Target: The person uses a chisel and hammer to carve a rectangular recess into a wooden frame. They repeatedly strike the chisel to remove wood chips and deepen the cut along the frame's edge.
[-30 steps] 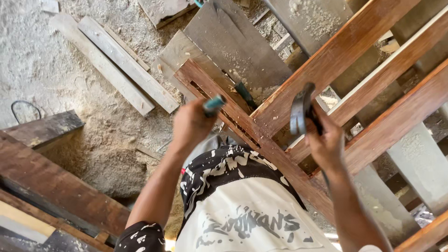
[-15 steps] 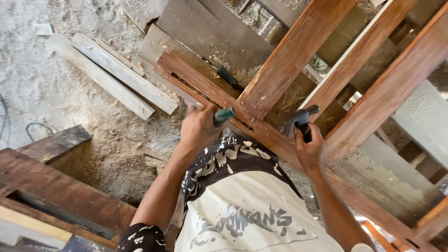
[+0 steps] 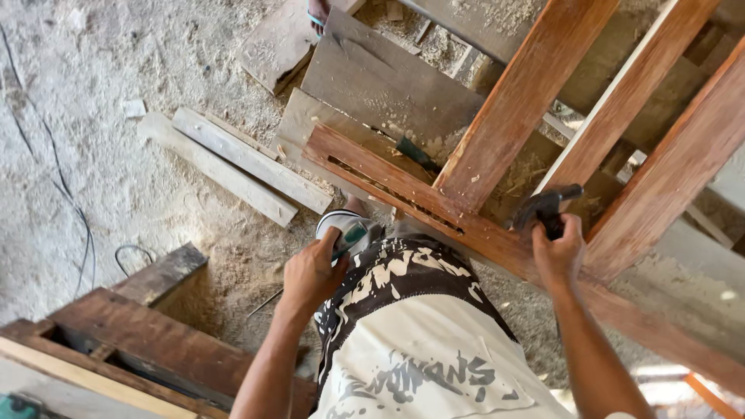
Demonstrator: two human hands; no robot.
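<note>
My left hand [image 3: 310,271] is closed around a small teal-handled tool [image 3: 353,235], held close to my patterned shorts, just short of the reddish wooden rail [image 3: 365,167]. That rail has a long slot cut in it and belongs to a frame of brown beams [image 3: 516,116]. My right hand [image 3: 557,252] grips a dark hammer [image 3: 547,206] whose head sits at the rail's near edge, between two upright beams. A second green-handled tool [image 3: 415,154] lies on the grey board behind the rail.
Grey boards [image 3: 388,85] and two pale slats [image 3: 233,159] lie on the sawdust-covered floor. A dark wooden frame [image 3: 140,341] stands at lower left, with black cable [image 3: 77,225] near it. Another person's foot in a sandal [image 3: 317,12] shows at the top edge.
My left hand has drawn back from the slotted rail toward my body with the teal tool. My right hand has lowered the hammer to the rail's edge.
</note>
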